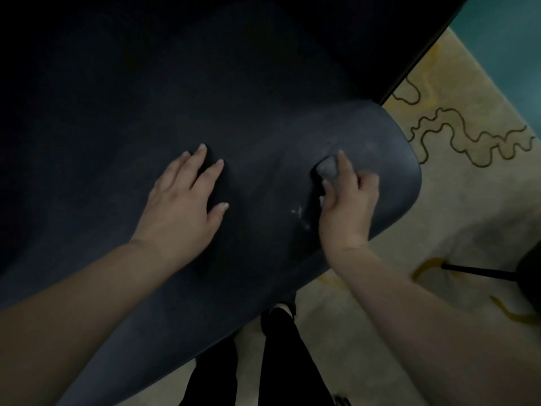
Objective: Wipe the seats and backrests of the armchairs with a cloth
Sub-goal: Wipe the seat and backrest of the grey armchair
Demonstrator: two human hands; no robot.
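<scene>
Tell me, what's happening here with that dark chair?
A person is leaning over a dark armchair seat and cleaning it. Their right hand grips a small bunched-up grey cloth and presses it against the seat near its rounded right edge, where a pale smear shows beside the hand. Their left hand lies flat with fingers spread on the middle of the seat, seemingly for support. A cream rug with wavy dark lines lies under the chair.

Dim, soft-focus wide-angle view, upper corners nearly black, edges bowed
</scene>
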